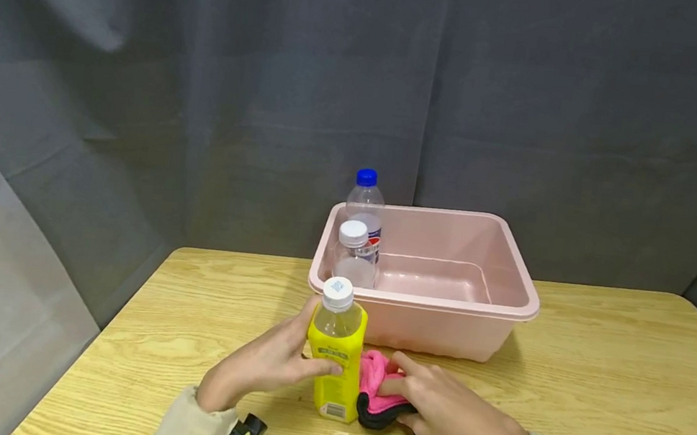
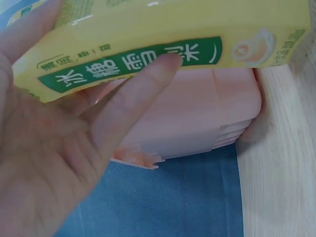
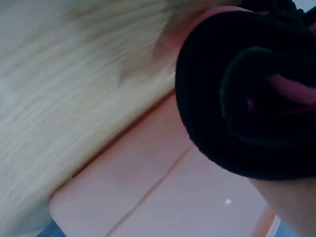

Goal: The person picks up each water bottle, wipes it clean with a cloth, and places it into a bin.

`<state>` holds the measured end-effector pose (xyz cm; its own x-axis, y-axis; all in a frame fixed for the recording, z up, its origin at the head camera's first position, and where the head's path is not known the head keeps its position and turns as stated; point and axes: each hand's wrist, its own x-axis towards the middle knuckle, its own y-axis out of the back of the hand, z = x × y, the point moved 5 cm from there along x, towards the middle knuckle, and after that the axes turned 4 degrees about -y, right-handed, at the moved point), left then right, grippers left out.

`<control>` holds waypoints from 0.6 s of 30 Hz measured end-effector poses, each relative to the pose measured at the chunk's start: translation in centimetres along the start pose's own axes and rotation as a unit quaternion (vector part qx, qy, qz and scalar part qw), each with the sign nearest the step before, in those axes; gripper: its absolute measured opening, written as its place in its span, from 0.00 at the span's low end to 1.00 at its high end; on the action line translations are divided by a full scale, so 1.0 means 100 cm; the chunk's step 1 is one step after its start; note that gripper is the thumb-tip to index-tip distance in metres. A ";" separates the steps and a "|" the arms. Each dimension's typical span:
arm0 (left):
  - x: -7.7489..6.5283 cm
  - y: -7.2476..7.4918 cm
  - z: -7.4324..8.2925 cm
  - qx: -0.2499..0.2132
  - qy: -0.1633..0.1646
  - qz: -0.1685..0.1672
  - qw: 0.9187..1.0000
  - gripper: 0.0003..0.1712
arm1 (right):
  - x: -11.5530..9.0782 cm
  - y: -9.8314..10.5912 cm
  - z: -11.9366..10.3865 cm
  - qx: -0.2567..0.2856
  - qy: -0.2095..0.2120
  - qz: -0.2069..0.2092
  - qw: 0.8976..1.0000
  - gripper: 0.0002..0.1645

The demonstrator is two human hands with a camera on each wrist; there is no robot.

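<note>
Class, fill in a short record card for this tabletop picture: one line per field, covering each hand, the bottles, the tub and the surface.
Left hand: holds the yellow bottle, upright on the table
Right hand: grips a pink and black cloth beside that bottle
Yellow bottle cap: white, on
Tub: pink plastic, behind the hands
In the tub: two clear bottles, one blue-capped, one white-capped, both upright
Surface: wooden table

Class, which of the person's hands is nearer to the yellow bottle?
Left. The left hand grips the yellow bottle; the right hand holds the pink cloth just beside it.
</note>
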<state>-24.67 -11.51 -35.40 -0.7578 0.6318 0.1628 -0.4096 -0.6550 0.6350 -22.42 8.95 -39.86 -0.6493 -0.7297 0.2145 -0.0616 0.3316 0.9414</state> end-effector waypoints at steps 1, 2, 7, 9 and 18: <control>0.000 0.000 -0.001 0.002 -0.001 0.001 1.000 0.51 | 0.000 0.000 0.000 0.001 -0.001 0.001 1.000 0.21; 0.000 0.001 -0.001 0.002 -0.003 0.001 1.000 0.50 | -0.001 0.001 0.000 0.002 -0.003 0.003 1.000 0.22; -0.004 0.001 -0.001 0.006 -0.018 -0.001 1.000 0.49 | -0.004 0.006 -0.007 0.016 -0.001 0.042 0.999 0.23; -0.010 0.003 -0.001 0.006 -0.017 -0.001 1.000 0.49 | -0.004 0.009 -0.013 0.030 0.013 0.073 0.997 0.24; -0.019 0.006 -0.005 0.014 -0.006 0.004 1.000 0.50 | -0.003 0.049 -0.032 0.101 0.038 0.237 0.965 0.37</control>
<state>-23.69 -13.27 -35.71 -0.7543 0.6324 0.1765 -0.3898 -0.6477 0.6547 -20.12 8.90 -34.45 -0.5840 -0.5061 0.6347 0.0779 0.7434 0.6643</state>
